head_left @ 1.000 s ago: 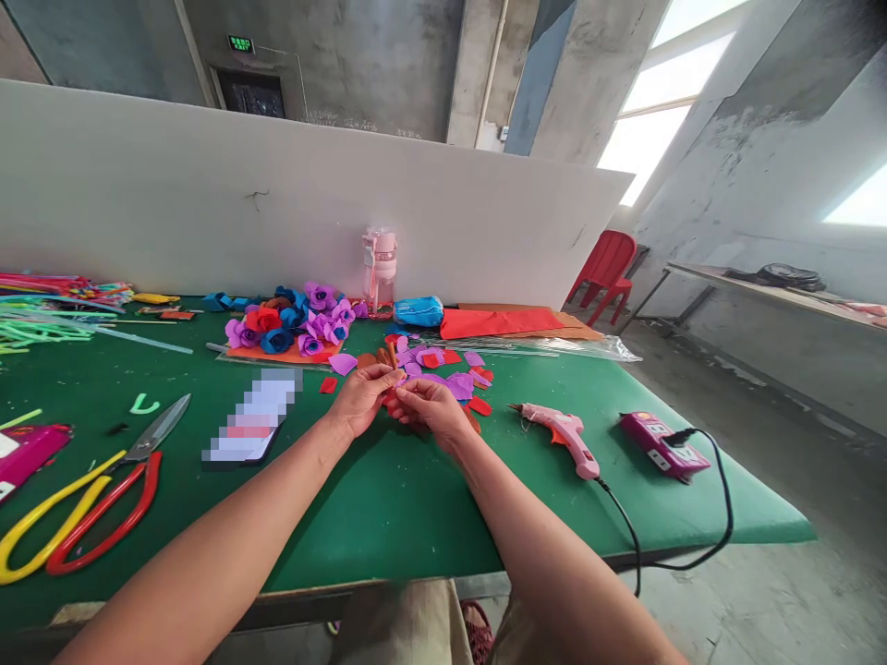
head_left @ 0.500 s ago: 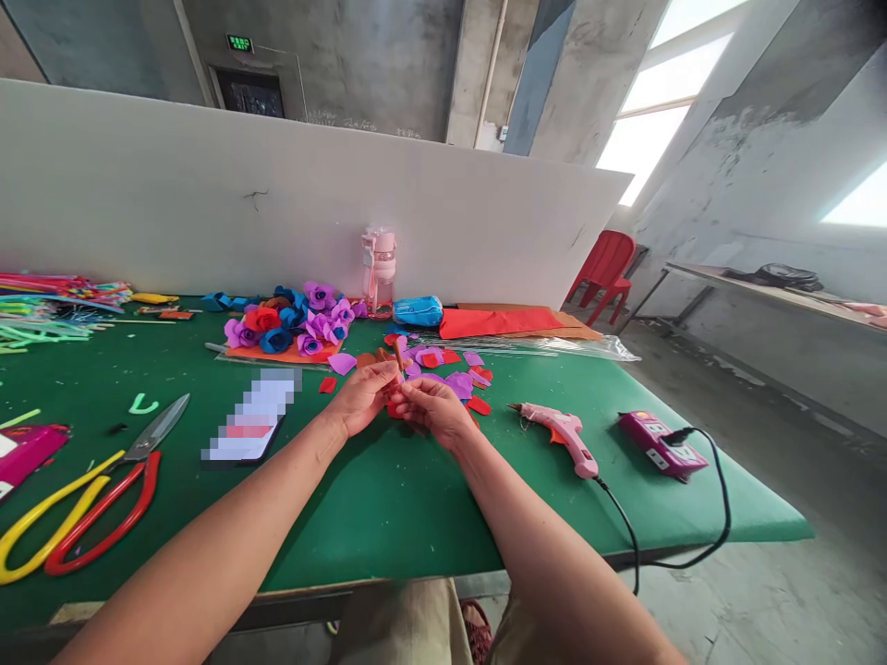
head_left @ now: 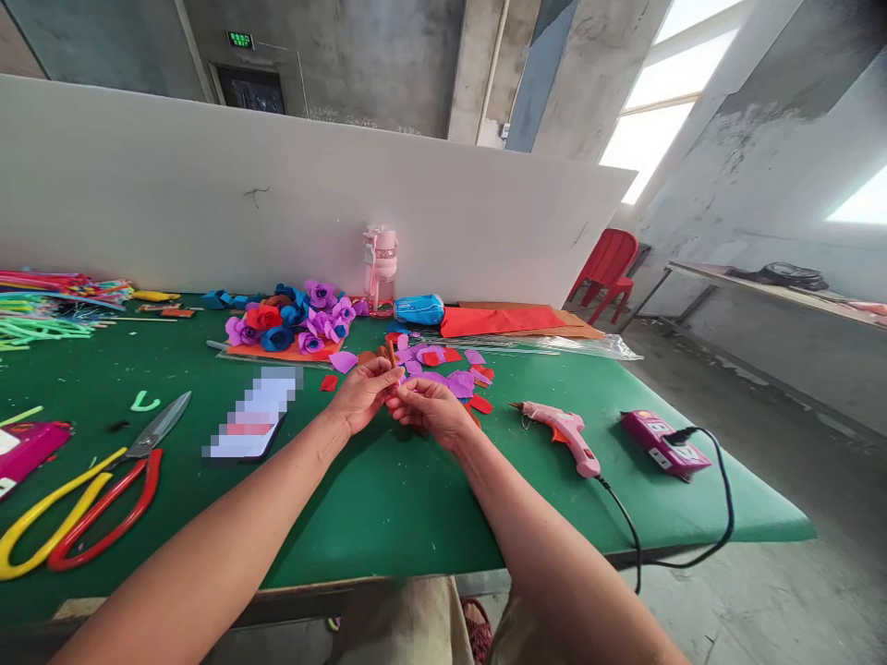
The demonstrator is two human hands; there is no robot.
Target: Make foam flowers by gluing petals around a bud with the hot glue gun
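Strip [head_left: 392, 356], brown, juts above left hand's [head_left: 361, 393] pinching fingertips — right hand's [head_left: 432, 408] pressed together.

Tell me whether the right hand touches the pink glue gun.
Apart. The head view shows green tabletop between the right hand and the pink glue gun.

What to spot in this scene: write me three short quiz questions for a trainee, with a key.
1. Which is nearest the right hand? A) red chair; B) pink glue gun; C) exit sign.
2. True or false: the pink bottle stands farther from the person than the left hand.
3. Fill in: the scissors have one yellow handle and one ____ handle.
Key: 1. B. 2. True. 3. Red.
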